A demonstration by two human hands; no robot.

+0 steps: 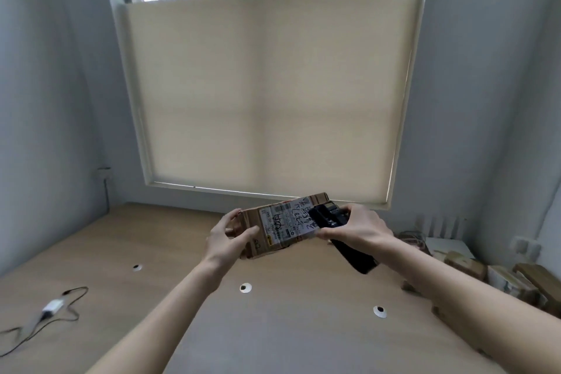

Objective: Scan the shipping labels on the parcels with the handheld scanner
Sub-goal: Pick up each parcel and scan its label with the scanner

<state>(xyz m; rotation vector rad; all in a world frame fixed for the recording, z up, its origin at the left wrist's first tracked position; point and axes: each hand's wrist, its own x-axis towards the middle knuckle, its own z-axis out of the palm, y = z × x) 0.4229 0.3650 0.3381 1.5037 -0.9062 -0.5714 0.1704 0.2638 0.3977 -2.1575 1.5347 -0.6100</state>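
Observation:
A brown cardboard parcel point(253, 244) is held up above the wooden table point(273, 328), its white shipping label point(285, 222) with black handwriting facing me. My left hand point(227, 238) grips the parcel's left end, thumb on the front face. My right hand point(355, 229) grips the black handheld scanner point(329, 217), whose head lies over the label's right edge. The scanner's dark handle point(355, 255) sticks out below my right hand.
Several more cardboard parcels point(516, 279) lie piled at the table's right edge. A white adapter with black cables point(53, 307) lies at the left. Round cable holes point(245, 287) dot the tabletop. A window with a beige blind point(267, 94) stands behind.

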